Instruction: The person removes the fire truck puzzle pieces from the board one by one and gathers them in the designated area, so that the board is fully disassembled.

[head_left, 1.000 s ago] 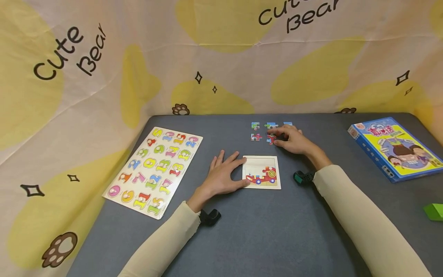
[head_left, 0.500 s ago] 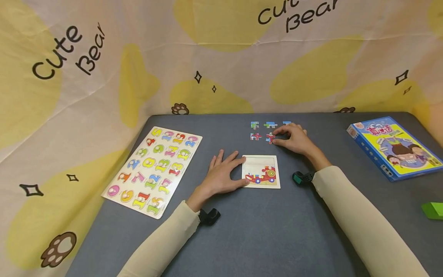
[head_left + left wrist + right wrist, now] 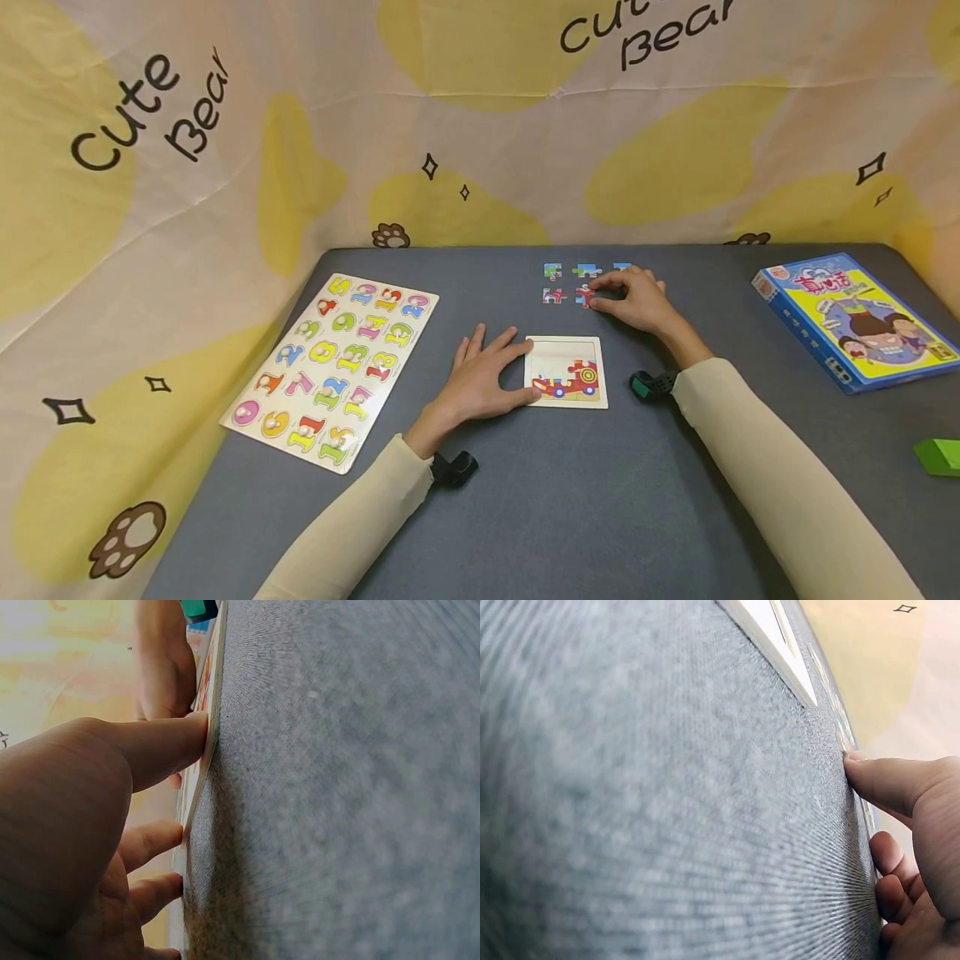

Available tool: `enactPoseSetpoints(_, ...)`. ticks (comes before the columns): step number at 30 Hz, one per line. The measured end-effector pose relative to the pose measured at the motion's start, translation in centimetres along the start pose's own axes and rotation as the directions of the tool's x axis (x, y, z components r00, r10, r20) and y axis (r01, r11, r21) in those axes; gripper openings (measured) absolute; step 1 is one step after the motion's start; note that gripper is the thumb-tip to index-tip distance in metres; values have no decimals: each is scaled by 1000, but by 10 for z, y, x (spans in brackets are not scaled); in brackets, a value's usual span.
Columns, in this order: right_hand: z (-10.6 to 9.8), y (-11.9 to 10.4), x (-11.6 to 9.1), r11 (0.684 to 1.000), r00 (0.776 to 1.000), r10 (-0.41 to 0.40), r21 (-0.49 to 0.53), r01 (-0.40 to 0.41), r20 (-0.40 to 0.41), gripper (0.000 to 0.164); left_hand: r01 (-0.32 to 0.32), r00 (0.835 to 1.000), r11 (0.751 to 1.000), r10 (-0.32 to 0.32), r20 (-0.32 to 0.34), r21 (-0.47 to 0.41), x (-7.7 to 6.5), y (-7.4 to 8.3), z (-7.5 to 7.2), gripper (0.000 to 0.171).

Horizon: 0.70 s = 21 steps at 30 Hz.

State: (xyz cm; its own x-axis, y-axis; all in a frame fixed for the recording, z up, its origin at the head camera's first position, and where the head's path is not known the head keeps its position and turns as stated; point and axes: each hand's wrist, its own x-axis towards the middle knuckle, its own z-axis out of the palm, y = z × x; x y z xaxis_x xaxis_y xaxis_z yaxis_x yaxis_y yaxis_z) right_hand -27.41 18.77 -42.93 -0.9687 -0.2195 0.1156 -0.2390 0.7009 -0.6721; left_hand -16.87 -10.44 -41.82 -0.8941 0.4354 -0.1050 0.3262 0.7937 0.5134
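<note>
Left hand [image 3: 483,375] on the frame [image 3: 550,360], right hand [image 3: 643,302] at a red piece [image 3: 582,297]

A cloth [image 3: 480,100] printed with yellow patches, paw prints and "Cute Bear" hangs along the far and left sides. In front of it spreads a dark grey worktop [image 3: 570,500]. Two pale sleeves [image 3: 795,475] extend from the near side. A cream board [image 3: 337,375] of coloured numbers lies slantwise on the left, and a blue and yellow box [image 3: 862,321] lies on the right. Nearer than the box, part of a green block [image 3: 939,457] shows.

The left hand's grip is wide: fingers spread, thumb and forefinger touching the frame's left side. The frame lies flat near the middle of the worktop, a red vehicle picture across its near and right parts.

The right hand's grip is narrow, thumb and forefinger at the right side of the red piece; whether they pinch it cannot be told. That piece lies on the worktop beyond the frame, with another reddish piece [image 3: 553,296] just to its left. Farther still is a row of three bluish pieces [image 3: 587,271], the rightmost partly hidden by the right hand.
</note>
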Motion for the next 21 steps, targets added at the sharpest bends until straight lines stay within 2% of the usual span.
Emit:
enactPoseSetpoints(8, 0, 1, -1, 1000, 1000, -20, 24, 20, -24, 34, -9, 1000, 1000, 9, -10, -5, 0, 1, 0, 74)
enactPoseSetpoints(17, -3, 6, -16, 977, 996, -81, 198, 84, -21, 32, 7, 1000, 1000, -7, 3, 5, 0, 0, 0, 76)
enactPoseSetpoints(21, -4, 5, -29, 965, 992, -127, 233, 121, 8, 32, 4, 1000, 1000, -4, 0, 6, 0, 0, 0, 75)
